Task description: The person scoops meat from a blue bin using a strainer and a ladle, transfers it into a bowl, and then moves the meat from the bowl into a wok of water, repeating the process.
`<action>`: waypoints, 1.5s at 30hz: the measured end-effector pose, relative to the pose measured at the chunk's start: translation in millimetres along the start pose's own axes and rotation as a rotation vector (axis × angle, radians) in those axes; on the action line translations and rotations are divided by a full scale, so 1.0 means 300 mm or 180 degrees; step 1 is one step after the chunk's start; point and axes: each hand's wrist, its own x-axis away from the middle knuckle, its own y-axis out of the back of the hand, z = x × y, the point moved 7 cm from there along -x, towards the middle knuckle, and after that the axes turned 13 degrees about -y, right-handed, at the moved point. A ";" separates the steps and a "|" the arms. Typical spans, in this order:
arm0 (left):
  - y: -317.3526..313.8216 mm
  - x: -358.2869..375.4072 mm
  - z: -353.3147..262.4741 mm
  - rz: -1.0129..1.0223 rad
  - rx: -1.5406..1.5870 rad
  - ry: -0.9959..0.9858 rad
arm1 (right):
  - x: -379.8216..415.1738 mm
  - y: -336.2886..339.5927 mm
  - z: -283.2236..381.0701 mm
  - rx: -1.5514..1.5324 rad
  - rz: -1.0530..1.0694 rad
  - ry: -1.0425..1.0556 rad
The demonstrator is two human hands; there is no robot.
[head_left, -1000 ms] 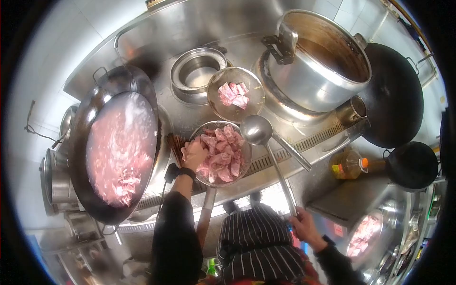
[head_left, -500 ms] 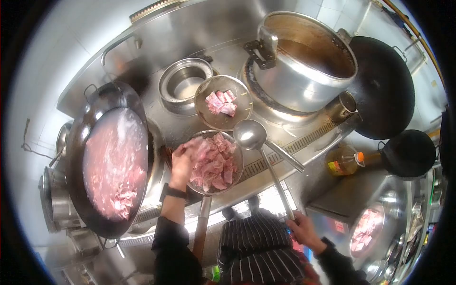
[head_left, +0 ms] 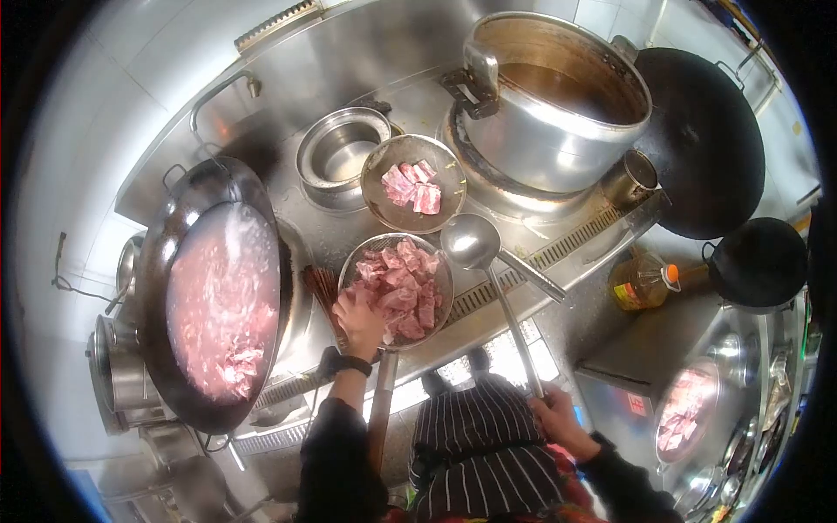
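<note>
My left hand (head_left: pixel 359 326) lies at the left edge of a long-handled strainer (head_left: pixel 448 307) heaped with raw meat pieces (head_left: pixel 403 283). Its fingers are apart and reach onto the meat, fingertips partly hidden against it. Closed round the end of a handle, my right hand (head_left: pixel 561 420) holds a steel ladle (head_left: pixel 471 241). The ladle's bowl is just right of the heaped strainer. A second strainer (head_left: pixel 377 193) behind holds several pale pink bone-in meat pieces (head_left: pixel 412 186).
A wok (head_left: pixel 150 349) of pinkish water and meat stands left. A steel pot (head_left: pixel 344 174) sits behind, and a large stockpot (head_left: pixel 558 144) of brown liquid behind right. An oil bottle (head_left: pixel 641 283), dark woks (head_left: pixel 706 148) and a basin of meat (head_left: pixel 686 410) are to the right.
My left hand has moved down and slightly right, from over the meat to the strainer's lower left edge. My right hand keeps its hold on the ladle. The whole view has shifted slightly.
</note>
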 end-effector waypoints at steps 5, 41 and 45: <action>0.071 0.014 0.043 -0.0717 0.0663 0.0149 | 0.017 -0.021 0.033 -0.0121 0.0070 -0.0021; 0.020 -0.016 0.066 0.0993 0.1369 -0.0282 | 0.050 0.024 0.127 -0.0003 -0.0060 -0.0076; 0.089 -0.077 0.052 0.0194 0.4188 0.0486 | 0.056 0.011 0.142 -0.0013 0.0002 -0.0164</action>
